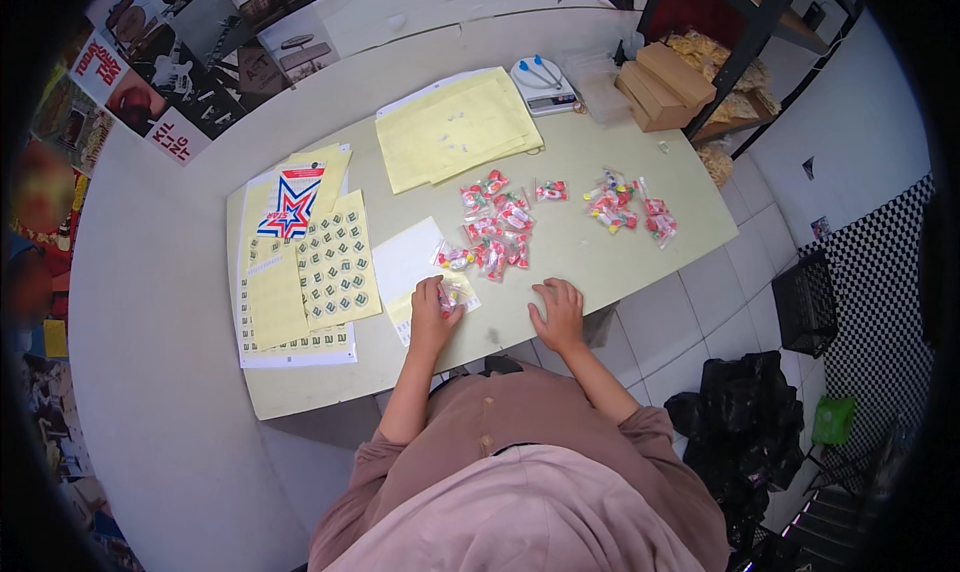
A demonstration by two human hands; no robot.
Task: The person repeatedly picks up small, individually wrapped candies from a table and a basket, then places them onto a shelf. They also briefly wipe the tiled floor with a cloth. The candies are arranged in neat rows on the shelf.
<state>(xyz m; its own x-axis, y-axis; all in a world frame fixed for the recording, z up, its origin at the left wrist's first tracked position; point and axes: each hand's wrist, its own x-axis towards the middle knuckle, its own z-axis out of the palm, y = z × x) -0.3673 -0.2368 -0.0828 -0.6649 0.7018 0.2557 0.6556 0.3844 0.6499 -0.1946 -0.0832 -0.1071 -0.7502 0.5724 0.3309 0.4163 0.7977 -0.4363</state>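
Note:
My left hand (433,313) has its fingers around a small clear packet of colourful pieces (448,300), on a yellow paper sheet with small labels (469,296) near the table's front edge. Just behind it lies another such packet (454,257), partly over a white sheet (409,253). My right hand (559,313) rests at the table edge with fingers spread and nothing seen in it. Between and beyond the hands is a pile of clear packets with red and white pieces (491,251). A single packet (552,190) and a second group (613,203) lie farther right.
Sticker sheets with round printed labels (337,272) and a star-printed card (294,201) are at left. Stacked yellow sheets (457,129), a kitchen scale (551,101) and cardboard boxes (664,84) stand at the back. Black bags (739,422) and a black basket (805,306) are on the floor, right.

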